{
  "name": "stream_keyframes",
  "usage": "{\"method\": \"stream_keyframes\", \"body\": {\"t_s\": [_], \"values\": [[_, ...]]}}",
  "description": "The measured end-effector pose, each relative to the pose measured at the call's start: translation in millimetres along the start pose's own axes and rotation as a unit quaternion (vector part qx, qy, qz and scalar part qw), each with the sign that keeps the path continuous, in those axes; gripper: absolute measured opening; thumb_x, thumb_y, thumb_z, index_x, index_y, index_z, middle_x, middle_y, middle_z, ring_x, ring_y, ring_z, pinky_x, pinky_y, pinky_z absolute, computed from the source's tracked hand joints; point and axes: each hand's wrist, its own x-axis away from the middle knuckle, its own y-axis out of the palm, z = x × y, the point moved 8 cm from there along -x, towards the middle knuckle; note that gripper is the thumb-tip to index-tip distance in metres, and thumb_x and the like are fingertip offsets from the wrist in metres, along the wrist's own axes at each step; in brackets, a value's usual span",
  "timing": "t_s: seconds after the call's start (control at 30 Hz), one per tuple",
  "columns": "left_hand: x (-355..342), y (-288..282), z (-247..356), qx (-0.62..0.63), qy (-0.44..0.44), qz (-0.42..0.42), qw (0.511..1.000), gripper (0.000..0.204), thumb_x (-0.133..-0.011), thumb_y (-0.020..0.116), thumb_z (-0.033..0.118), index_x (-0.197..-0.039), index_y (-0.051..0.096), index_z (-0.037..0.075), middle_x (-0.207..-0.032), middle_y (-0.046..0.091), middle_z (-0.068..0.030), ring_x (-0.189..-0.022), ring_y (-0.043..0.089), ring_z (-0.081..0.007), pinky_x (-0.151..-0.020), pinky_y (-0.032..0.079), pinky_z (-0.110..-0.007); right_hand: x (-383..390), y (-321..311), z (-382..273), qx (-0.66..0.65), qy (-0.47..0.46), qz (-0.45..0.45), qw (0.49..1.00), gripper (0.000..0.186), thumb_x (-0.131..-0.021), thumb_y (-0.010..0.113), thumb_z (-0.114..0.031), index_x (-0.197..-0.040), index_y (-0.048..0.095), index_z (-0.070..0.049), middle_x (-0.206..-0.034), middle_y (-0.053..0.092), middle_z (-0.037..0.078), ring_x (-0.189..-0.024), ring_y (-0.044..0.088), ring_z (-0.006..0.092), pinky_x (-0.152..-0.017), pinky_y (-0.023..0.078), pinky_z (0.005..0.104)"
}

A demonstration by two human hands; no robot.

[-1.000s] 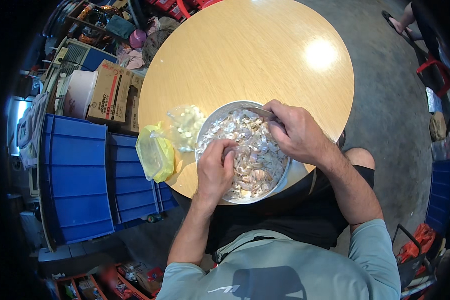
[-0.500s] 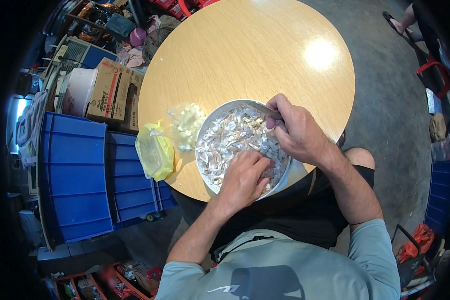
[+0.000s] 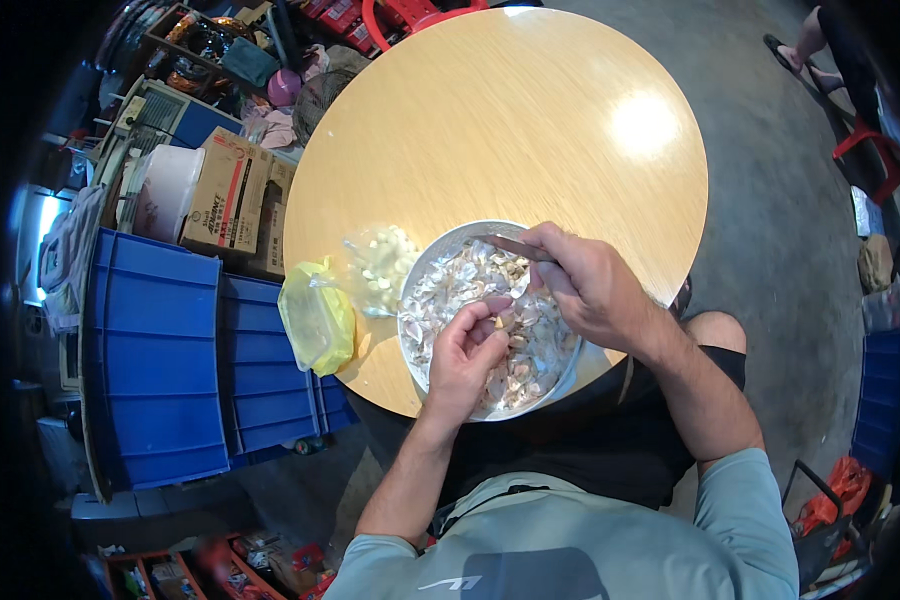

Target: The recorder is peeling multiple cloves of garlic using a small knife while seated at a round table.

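Note:
A white round basin [image 3: 432,250] sits at the near edge of the table, full of garlic cloves and papery garlic skins [image 3: 438,295]. Over its middle, my left hand [image 3: 458,365] is turned partly palm up, pinching a small garlic clove [image 3: 501,323] between thumb and fingers. My right hand [image 3: 602,292] grips a knife [image 3: 515,246] at the basin's right side; the blade points left across the far part of the basin, and the handle is hidden in my fist. Left of the basin lies a clear plastic bag of peeled garlic cloves [image 3: 388,262].
A clear plastic tub in a yellow bag [image 3: 315,325] rests at the left edge of the round wooden table [image 3: 490,120]. Blue crates [image 3: 155,360] and a cardboard box [image 3: 228,195] stand beyond that edge. Another person's foot [image 3: 792,58] shows at far right.
My left hand has lifted from the garlic and turned over, with a clove now showing in its fingers. My right hand keeps the knife near the same spot. The view has shifted slightly.

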Motion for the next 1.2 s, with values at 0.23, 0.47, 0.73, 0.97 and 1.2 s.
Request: {"method": "stream_keyframes", "body": {"t_s": [0.23, 0.47, 0.73, 0.97, 1.2], "values": [[1.3, 2.5, 7.9, 0.036, -0.005, -0.022, 0.999, 0.043, -0.096, 0.062, 0.006, -0.137, 0.051, -0.001, -0.118, 0.063, -0.0065, -0.093, 0.063, -0.01, -0.072, 0.052, -0.022, 3.7, 15.8, -3.4, -0.033, 0.0, -0.053, 0.998, 0.021, -0.086, 0.066, -0.006, -0.103, 0.054, 0.0, -0.085, 0.064, 0.022, -0.084, 0.066, 0.0421, -0.07, 0.053, 0.0471], [-0.8, 9.6, 23.0, 0.029, 0.091, 0.047, 0.994, 0.027, -0.098, 0.064, 0.007, -0.123, 0.055, 0.0, -0.106, 0.062, -0.0024, -0.08, 0.058, -0.0038, -0.068, 0.05, -0.019, 5.1, 20.6, -1.7, 0.018, -0.007, -0.078, 0.997, 0.017, -0.086, 0.067, -0.007, -0.097, 0.056, 0.0, -0.083, 0.064, 0.02, -0.082, 0.067, 0.0387, -0.07, 0.053, 0.0451], [-1.1, 13.3, 28.1, -0.098, 0.199, 0.091, 0.971, 0.024, -0.101, 0.062, 0.015, -0.12, 0.058, 0.0, -0.103, 0.062, -0.0037, -0.079, 0.058, -0.0065, -0.065, 0.049, -0.022, 4.6, 16.9, -1.8, 0.009, 0.014, -0.069, 0.997, 0.015, -0.089, 0.066, -0.009, -0.095, 0.057, 0.001, -0.081, 0.064, 0.02, -0.08, 0.067, 0.038, -0.069, 0.053, 0.045], [-4.1, 11.1, 26.1, 0.006, 0.148, 0.099, 0.984, 0.026, -0.104, 0.057, 0.023, -0.117, 0.057, 0.001, -0.092, 0.061, -0.002, -0.073, 0.057, -0.0072, -0.065, 0.049, -0.021, 4.9, 14.3, -9.0, -0.027, 0.022, -0.051, 0.998, 0.015, -0.091, 0.064, -0.009, -0.097, 0.053, 0.0, -0.081, 0.063, 0.021, -0.078, 0.066, 0.0392, -0.067, 0.051, 0.0465], [-12.0, 11.5, 12.1, 0.121, 0.089, 0.088, 0.985, 0.031, -0.106, 0.052, 0.031, -0.113, 0.057, 0.001, -0.09, 0.062, -0.0045, -0.073, 0.06, -0.0089, -0.062, 0.053, -0.024, 7.6, 12.3, -16.3, 0.086, -0.081, 0.004, 0.993, 0.016, -0.091, 0.063, -0.01, -0.096, 0.051, -0.002, -0.081, 0.061, 0.019, -0.077, 0.065, 0.0396, -0.066, 0.052, 0.0472]]}}
